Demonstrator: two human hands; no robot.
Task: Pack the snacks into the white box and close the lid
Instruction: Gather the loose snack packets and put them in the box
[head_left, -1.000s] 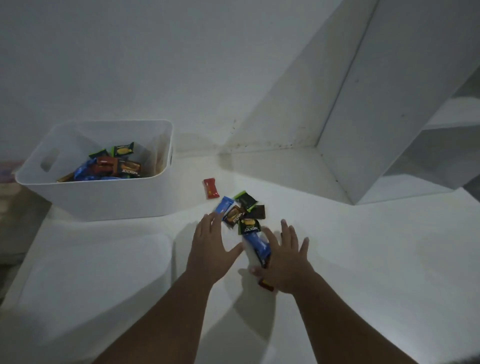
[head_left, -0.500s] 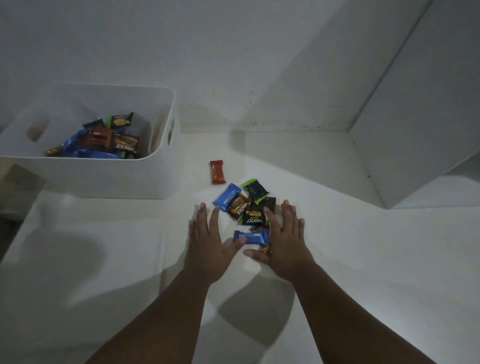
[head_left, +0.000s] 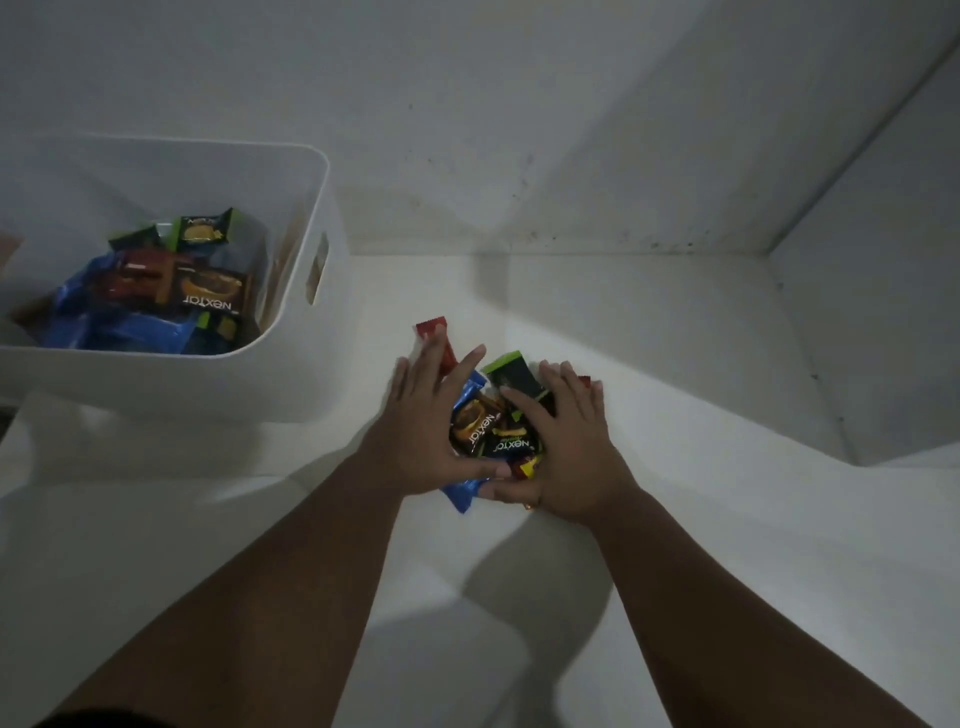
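Two bare hands press flat on the white tabletop (head_left: 701, 519), left hand (head_left: 431, 421) and right hand (head_left: 566, 447), fingers straight and spread, cupping one heap of snack packets (head_left: 498, 431) between them. Six packets show there: one blue packet (head_left: 462, 491), one red-yellow packet (head_left: 525, 467), one black Nextar packet (head_left: 511, 447), one brown Nextar packet (head_left: 472, 423), one green-topped packet (head_left: 511, 374), and one red packet (head_left: 431, 332) under the left fingertips. Farther left stands one open-topped white box (head_left: 182, 384) holding at least six more boxed packets (head_left: 156, 291)

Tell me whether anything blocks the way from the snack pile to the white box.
Nothing visible does. Only bare table lies between the snack pile and the white box, whose top is open.
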